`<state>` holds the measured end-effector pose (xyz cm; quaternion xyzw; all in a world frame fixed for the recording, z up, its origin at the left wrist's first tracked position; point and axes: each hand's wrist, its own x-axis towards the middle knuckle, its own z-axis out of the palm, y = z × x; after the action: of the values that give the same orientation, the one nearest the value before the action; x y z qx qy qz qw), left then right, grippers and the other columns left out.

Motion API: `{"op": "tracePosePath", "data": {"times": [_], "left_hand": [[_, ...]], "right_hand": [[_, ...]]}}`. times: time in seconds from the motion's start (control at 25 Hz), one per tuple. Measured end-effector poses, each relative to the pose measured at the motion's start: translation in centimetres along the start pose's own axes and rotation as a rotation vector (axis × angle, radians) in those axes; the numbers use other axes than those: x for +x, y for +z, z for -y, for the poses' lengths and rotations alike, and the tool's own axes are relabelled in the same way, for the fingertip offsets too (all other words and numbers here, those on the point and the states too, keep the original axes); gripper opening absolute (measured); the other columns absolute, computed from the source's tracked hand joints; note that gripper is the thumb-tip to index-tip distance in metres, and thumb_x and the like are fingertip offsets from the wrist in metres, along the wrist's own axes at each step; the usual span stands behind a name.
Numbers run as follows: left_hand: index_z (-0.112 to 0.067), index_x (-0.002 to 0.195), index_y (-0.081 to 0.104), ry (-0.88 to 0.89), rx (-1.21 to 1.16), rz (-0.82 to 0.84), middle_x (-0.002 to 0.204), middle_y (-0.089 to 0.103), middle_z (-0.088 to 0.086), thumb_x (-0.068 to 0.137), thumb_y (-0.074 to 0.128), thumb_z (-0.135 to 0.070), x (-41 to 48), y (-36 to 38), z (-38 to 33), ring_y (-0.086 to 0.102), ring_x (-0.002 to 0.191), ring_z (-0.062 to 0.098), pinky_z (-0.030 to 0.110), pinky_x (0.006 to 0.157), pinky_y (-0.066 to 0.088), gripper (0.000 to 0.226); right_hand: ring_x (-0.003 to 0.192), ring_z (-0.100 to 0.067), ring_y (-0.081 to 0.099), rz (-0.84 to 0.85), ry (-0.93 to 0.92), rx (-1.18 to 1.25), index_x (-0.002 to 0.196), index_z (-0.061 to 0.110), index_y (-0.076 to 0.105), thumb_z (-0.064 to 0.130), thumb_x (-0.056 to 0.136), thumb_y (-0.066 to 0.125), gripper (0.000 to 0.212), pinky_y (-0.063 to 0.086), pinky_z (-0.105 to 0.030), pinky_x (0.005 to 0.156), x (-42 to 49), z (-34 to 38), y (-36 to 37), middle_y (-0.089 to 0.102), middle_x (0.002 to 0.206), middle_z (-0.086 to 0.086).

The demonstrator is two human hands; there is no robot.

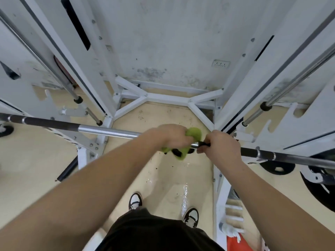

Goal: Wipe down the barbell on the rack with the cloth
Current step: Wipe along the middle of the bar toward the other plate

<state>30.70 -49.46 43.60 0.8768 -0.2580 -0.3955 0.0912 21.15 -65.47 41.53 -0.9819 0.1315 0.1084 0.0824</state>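
The barbell (pixel 101 130) runs across the view from far left to far right, with a shiny chrome middle and dark knurled grip sections. A lime-green cloth (pixel 194 135) is wrapped around the bar near its middle. My left hand (pixel 170 136) is closed over the cloth and the bar. Just to the right of it, my right hand (pixel 223 145) grips the bare bar where the dark section begins. Part of the cloth hangs below the bar.
White rack uprights (pixel 87 73) stand at left and right, with chrome guide rods (pixel 293 84) beside them. The white base frame (pixel 168 97) lies ahead on the beige floor. Black weight plates (pixel 277 168) sit at right. My shoes (pixel 135 201) stand below, beside a wet patch.
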Motion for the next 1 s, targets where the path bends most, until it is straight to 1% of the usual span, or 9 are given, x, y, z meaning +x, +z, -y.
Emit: {"op": "tracePosePath", "data": {"times": [0.08,0.16,0.28,0.48,0.6,0.68,0.76,0.92,1.0], "left_hand": [[-0.037,0.078,0.067,-0.122,-0.038,0.118,0.085,0.07,0.007,0.095,0.04,-0.052,-0.7,-1.7,3.5,0.062,0.07,0.028,0.037,0.067,0.055,0.035],[-0.026,0.081,0.072,-0.218,-0.065,0.101,0.079,0.066,0.005,0.093,0.038,-0.051,-1.1,-2.1,5.2,0.059,0.067,0.026,0.036,0.064,0.052,0.044],[-0.017,0.101,0.06,-0.103,0.181,-0.22,0.087,0.063,-0.001,0.099,0.036,-0.044,0.1,1.2,2.5,0.06,0.08,0.026,0.035,0.072,0.045,0.036],[-0.014,0.106,0.061,0.093,0.169,-0.683,0.1,0.069,0.005,0.087,0.062,-0.026,-0.2,9.6,-1.4,0.062,0.094,0.033,0.043,0.093,0.046,0.023],[-0.011,0.101,0.065,0.214,0.061,-0.925,0.088,0.068,0.003,0.076,0.072,-0.011,-2.1,9.3,1.6,0.063,0.08,0.028,0.035,0.073,0.049,0.026],[-0.012,0.102,0.061,0.085,-0.207,-0.95,0.086,0.066,0.0,0.091,0.063,-0.021,-4.4,9.2,3.9,0.059,0.073,0.023,0.033,0.063,0.043,0.014],[-0.015,0.103,0.062,-0.119,-0.7,-0.852,0.089,0.069,-0.002,0.099,0.05,-0.033,-5.9,9.8,5.8,0.063,0.079,0.019,0.033,0.068,0.05,0.022],[0.003,0.093,0.068,-0.454,-1.539,-0.836,0.08,0.068,0.007,0.092,0.054,-0.021,-8.5,11.3,9.1,0.064,0.075,0.024,0.032,0.066,0.054,0.028],[-0.003,0.094,0.073,-0.509,-1.804,-0.853,0.089,0.073,0.011,0.087,0.057,-0.018,-9.9,11.8,10.8,0.07,0.08,0.03,0.038,0.07,0.058,0.023]], "right_hand": [[0.081,-0.018,0.056,-0.001,-0.019,0.015,0.086,0.02,0.072,0.05,0.085,0.074,0.03,0.044,-0.03,0.06,0.1,0.0,0.2,0.057,0.089,0.004],[0.08,-0.017,0.056,0.009,-0.019,0.026,0.087,0.02,0.072,0.05,0.084,0.075,0.03,0.041,-0.029,0.058,0.4,0.0,0.2,0.057,0.088,0.005],[0.082,-0.018,0.056,0.022,-0.015,0.027,0.085,0.02,0.071,0.046,0.083,0.076,0.027,0.038,-0.029,0.059,0.7,-0.2,0.3,0.057,0.088,0.004],[0.082,-0.022,0.059,-0.071,-0.001,0.039,0.077,0.024,0.071,0.028,0.081,0.074,0.007,0.044,-0.03,0.057,-0.4,0.1,1.2,0.054,0.08,0.005],[0.075,-0.023,0.06,0.02,-0.007,-0.051,0.084,0.018,0.071,0.012,0.083,0.064,0.009,0.056,-0.034,0.065,-0.3,0.9,-0.4,0.06,0.082,-0.001],[0.078,-0.025,0.062,0.047,-0.024,-0.141,0.096,0.017,0.074,0.006,0.08,0.06,0.023,0.056,-0.033,0.067,0.5,2.3,-1.6,0.065,0.087,-0.003],[0.085,-0.023,0.063,0.031,-0.06,-0.109,0.11,0.022,0.073,0.012,0.084,0.062,0.03,0.055,-0.033,0.07,1.4,4.4,-2.3,0.068,0.098,-0.001],[0.094,-0.02,0.062,0.013,-0.167,0.074,0.116,0.028,0.071,0.028,0.094,0.058,0.026,0.054,-0.035,0.073,2.0,9.3,-1.0,0.069,0.111,0.004],[0.093,-0.019,0.061,-0.004,-0.217,0.112,0.115,0.028,0.071,0.031,0.096,0.056,0.024,0.056,-0.036,0.074,1.8,10.9,-0.2,0.065,0.109,0.005]]}}
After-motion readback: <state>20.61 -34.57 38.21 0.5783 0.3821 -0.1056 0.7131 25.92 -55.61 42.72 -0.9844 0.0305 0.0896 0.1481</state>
